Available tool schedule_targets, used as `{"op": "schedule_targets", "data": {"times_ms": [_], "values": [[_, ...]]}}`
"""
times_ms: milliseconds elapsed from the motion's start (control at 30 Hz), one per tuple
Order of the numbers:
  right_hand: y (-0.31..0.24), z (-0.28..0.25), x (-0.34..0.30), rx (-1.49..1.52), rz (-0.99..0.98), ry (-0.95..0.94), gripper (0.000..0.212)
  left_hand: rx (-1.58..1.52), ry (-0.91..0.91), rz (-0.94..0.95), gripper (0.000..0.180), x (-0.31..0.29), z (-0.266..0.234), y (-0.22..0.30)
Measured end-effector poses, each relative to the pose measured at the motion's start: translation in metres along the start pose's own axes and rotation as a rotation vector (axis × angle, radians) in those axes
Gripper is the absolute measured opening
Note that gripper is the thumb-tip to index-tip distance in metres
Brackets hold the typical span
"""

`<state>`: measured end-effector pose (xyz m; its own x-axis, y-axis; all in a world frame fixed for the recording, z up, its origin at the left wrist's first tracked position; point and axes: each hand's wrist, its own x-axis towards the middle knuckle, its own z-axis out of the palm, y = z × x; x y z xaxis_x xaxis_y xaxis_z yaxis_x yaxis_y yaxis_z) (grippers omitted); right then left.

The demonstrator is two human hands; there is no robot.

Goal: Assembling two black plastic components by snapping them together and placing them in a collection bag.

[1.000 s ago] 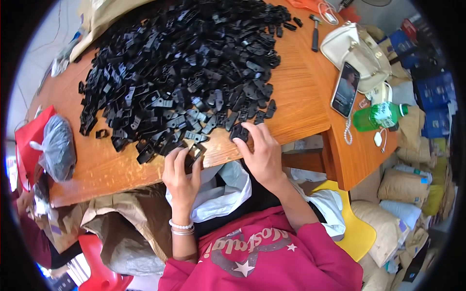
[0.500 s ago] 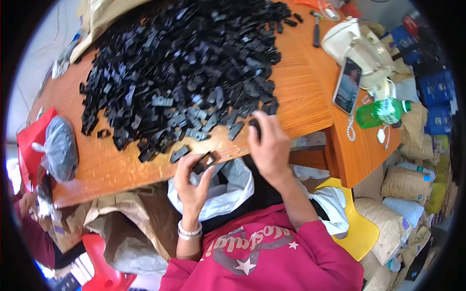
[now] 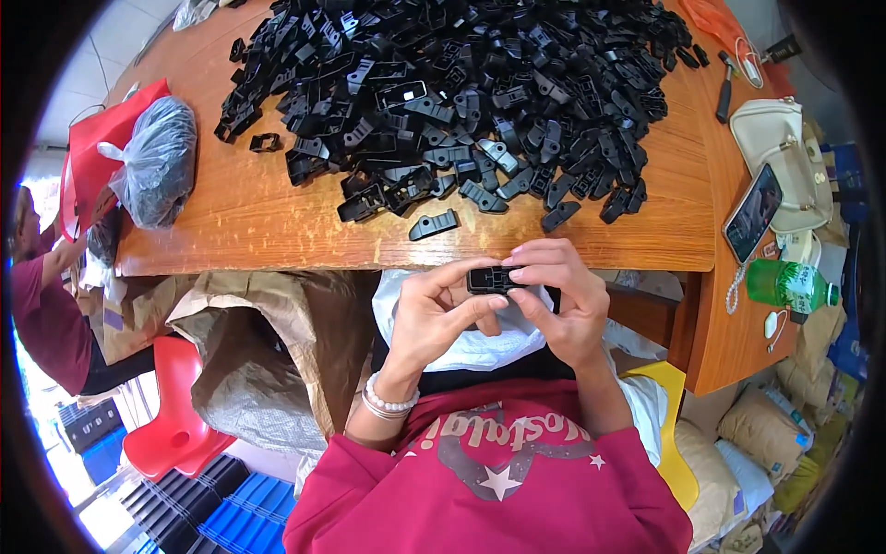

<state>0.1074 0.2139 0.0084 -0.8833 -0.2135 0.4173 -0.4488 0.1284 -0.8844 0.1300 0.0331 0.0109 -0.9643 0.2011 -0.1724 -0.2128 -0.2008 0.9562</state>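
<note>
My left hand and my right hand meet at the table's front edge. Between their fingertips is a small black plastic housing, roughly rectangular, with moulded detail on its upper face. The left thumb and fingers pinch one end, the right thumb and fingers the other. Whether it is one piece or two fitted together, I cannot tell. Just beyond the hands, a loose black plastic piece with a ridged end lies on the wood. Behind it spreads a large heap of similar black plastic parts.
On the wooden table sit a tied plastic bag, a red bag, a hammer, a phone, a cream handbag and a green bottle. A white sack hangs open below my hands. Another person is at left.
My right hand has come back from the heap's edge with a black piece and met my left hand, which held a hollow black frame. The view has shifted left.
</note>
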Motion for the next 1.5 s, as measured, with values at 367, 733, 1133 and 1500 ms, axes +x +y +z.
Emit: {"op": "schedule_targets", "data": {"times_ms": [367,733,1133,1500], "values": [[-0.008,0.01,-0.016,-0.132,0.166,0.029,0.029,0.559,0.076,0.419,0.035,-0.01,0.011,-0.007],[0.018,-0.015,0.007,-0.701,0.127,0.236,0.012,1.25,0.409,0.751,0.03,0.031,-0.037,-0.009],[0.019,-0.006,-0.004,-0.673,0.286,0.303,0.02,-0.208,-0.021,-0.11,0.036,0.016,-0.011,0.002],[0.001,-0.006,0.001,-0.263,-0.024,-0.039,0.029,0.106,-0.063,-0.14,0.037,0.013,-0.006,0.003]]}}
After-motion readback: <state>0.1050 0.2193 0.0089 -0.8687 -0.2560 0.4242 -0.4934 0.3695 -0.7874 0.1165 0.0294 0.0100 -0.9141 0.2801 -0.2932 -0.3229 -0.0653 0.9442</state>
